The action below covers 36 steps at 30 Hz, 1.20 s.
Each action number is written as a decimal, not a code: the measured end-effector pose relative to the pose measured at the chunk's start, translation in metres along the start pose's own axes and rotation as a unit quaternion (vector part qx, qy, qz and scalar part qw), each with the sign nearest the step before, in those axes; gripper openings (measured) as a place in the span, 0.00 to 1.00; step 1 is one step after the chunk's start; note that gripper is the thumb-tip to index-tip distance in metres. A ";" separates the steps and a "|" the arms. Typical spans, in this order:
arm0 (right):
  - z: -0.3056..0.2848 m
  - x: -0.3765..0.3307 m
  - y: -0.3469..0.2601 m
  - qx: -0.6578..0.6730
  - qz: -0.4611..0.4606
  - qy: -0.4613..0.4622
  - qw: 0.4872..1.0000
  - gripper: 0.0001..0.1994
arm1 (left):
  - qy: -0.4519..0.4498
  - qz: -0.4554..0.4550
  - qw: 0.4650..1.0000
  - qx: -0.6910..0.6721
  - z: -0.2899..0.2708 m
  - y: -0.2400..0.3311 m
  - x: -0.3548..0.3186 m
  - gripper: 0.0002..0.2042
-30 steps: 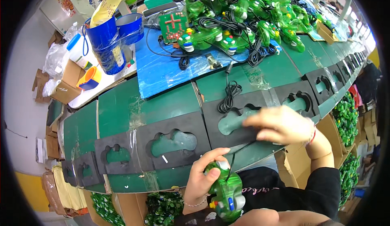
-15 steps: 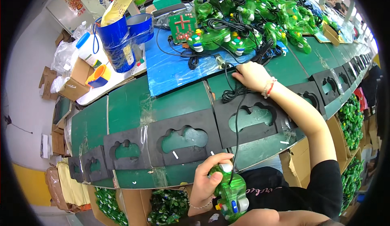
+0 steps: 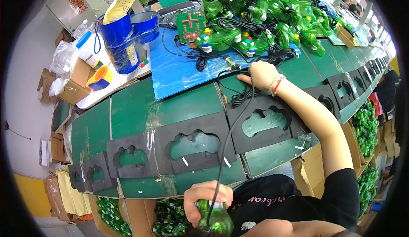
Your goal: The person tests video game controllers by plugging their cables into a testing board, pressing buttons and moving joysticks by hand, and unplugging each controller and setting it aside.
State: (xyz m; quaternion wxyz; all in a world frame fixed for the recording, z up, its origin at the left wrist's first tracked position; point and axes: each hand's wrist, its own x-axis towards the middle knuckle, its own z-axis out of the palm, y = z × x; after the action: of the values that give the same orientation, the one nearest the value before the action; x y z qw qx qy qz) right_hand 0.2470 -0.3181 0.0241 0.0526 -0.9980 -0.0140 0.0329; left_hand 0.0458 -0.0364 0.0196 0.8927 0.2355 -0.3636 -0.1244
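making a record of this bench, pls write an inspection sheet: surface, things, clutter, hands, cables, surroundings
Surface: green top, patched with clear tape.
Things: green controller, mostly hidden; row of black foam frames with shaped cutouts.
Clutter: white scraps near the front; controller pile at the back, partly on a blue sheet.
Hands: left hand grips the controller; right hand is at the cable, grip unclear.
Cables: black cable runs from the controller up to a bundle by the right hand.
Surroundings: open cartons below; blue cup at left.
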 end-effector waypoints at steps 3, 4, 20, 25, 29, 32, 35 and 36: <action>-0.005 -0.005 -0.005 0.008 -0.015 0.013 1.000 0.24 | 0.017 -0.016 0.999 0.026 -0.001 0.003 -0.007 0.31; -0.007 -0.008 -0.005 0.041 -0.051 -0.007 0.998 0.23 | 0.030 -0.033 0.998 0.033 0.001 0.003 -0.009 0.32; 0.001 -0.015 -0.009 0.639 0.071 -0.237 0.728 0.16 | 0.195 -0.164 0.966 0.045 0.016 -0.007 -0.018 0.30; 0.006 -0.016 -0.005 0.647 0.071 -0.210 0.729 0.16 | 0.220 -0.197 0.950 0.099 0.013 -0.006 -0.012 0.29; 0.008 -0.012 -0.009 0.628 0.084 -0.177 0.753 0.17 | 0.249 -0.206 0.932 0.165 0.016 -0.004 -0.001 0.27; 0.010 -0.011 -0.013 0.637 0.071 -0.168 0.749 0.15 | 0.252 -0.199 0.923 0.211 0.020 -0.006 0.006 0.25; 0.016 -0.009 -0.015 0.651 0.081 -0.151 0.740 0.16 | 0.249 -0.199 0.916 0.241 0.022 -0.016 0.013 0.24; 0.020 -0.009 -0.014 0.663 0.067 -0.131 0.734 0.16 | 0.251 -0.189 0.915 0.252 0.024 -0.022 0.015 0.23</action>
State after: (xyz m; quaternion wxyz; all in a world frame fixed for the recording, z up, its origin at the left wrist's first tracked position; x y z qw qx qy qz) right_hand 0.2363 -0.3018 0.0064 0.6965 -0.6941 0.0714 0.1674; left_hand 0.0385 -0.0691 0.0324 0.8251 0.5409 -0.0957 -0.1318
